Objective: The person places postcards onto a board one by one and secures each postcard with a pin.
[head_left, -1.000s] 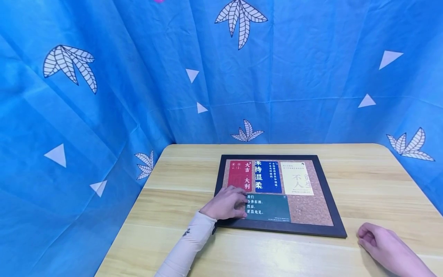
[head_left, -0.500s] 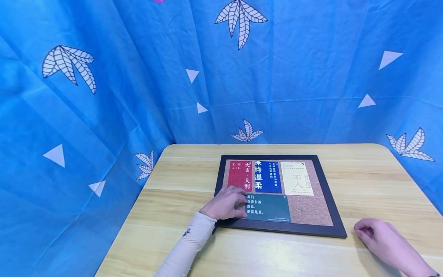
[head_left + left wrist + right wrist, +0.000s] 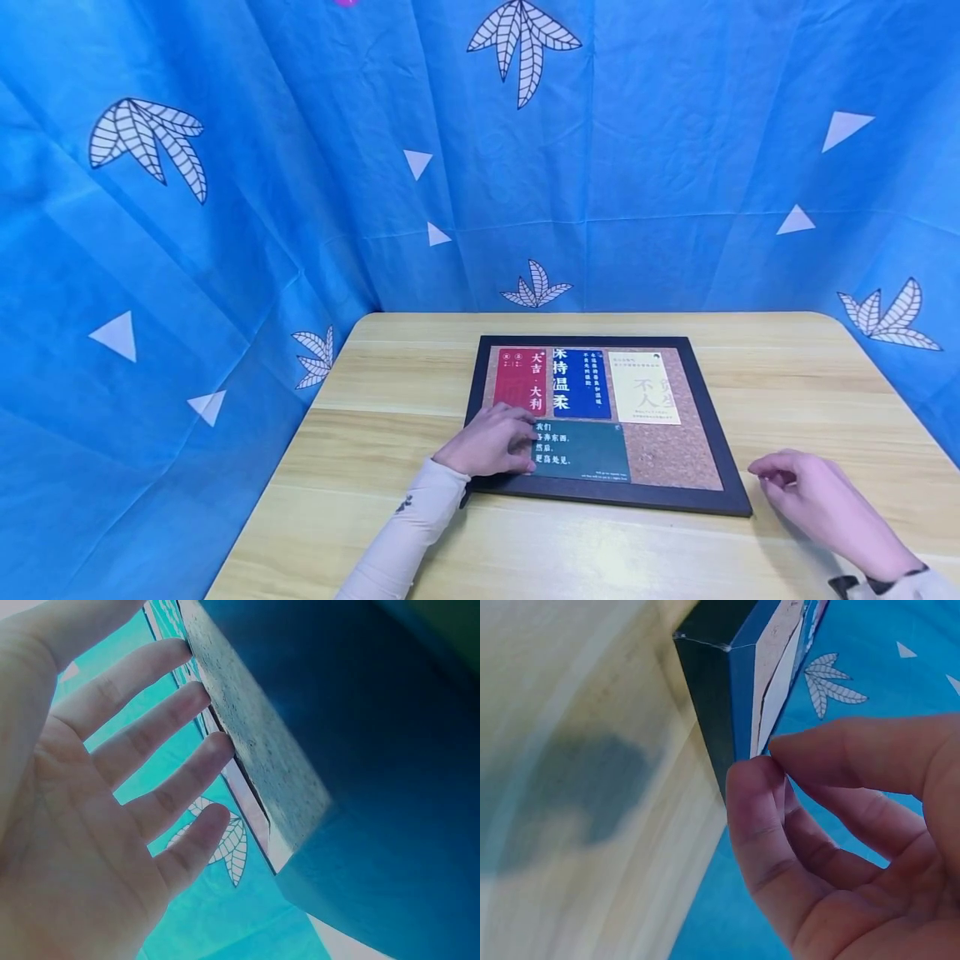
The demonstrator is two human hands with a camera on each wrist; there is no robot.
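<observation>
A cork board (image 3: pixel 670 454) in a black frame (image 3: pixel 738 475) lies on the table. On it are a red card (image 3: pixel 517 379), a blue card (image 3: pixel 581 383), a cream card (image 3: pixel 643 387) and, below them, a green card (image 3: pixel 588 454) with white writing. My left hand (image 3: pixel 491 442) rests over the green card's left end, covering part of it; the left wrist view shows its fingers (image 3: pixel 150 739) nearly straight and spread. Just right of the frame's front right corner hovers my right hand (image 3: pixel 813 508), thumb and index fingertips close together; I cannot tell whether something small sits between them.
The light wooden table (image 3: pixel 600 550) extends around the board on all sides. Blue cloth (image 3: pixel 675 167) with leaf and triangle prints hangs behind and along both sides. A black band (image 3: pixel 877 583) circles the right wrist.
My right hand has moved left, close to the frame's front right corner, with its thumb and fingertips still near each other. The left hand and the cards have stayed in place.
</observation>
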